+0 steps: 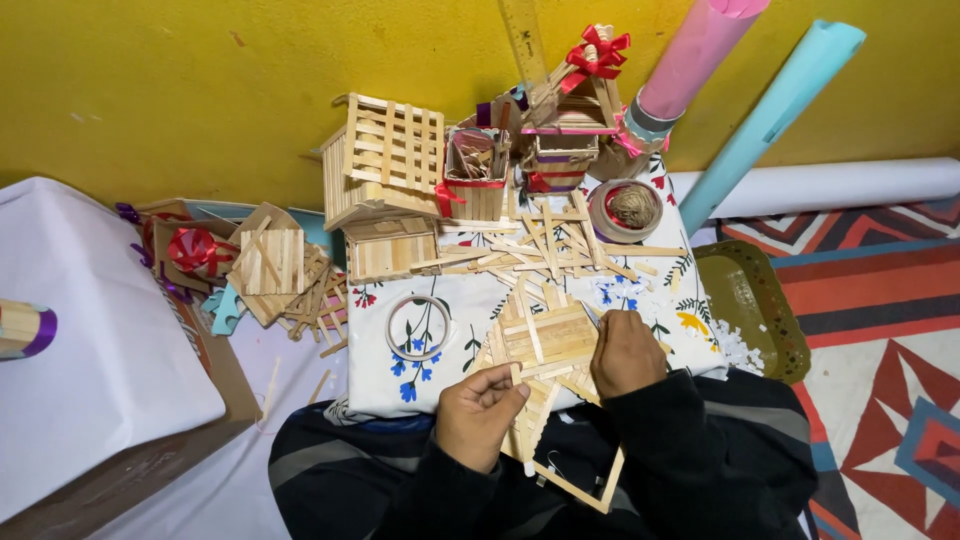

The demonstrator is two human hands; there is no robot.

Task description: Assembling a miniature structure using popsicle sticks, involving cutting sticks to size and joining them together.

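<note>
Pale wooden craft-stick panel (540, 340), glued and flat, looks light, stiff, fragile; hold its edges. Left hand (480, 412) pinches a loose thin stick (522, 415); right hand (625, 352) presses closed on the panel.

The right hand (626, 352) covers whatever its fingers grip over the stick panel (538, 340); pink roll (700, 45) and ruler (521, 35) are cut off by the top edge

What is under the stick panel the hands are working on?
Under the stick panel lies a white flowered cloth. Both hands, left hand and right hand, touch it. Whatever is beneath the cloth is covered.
</note>
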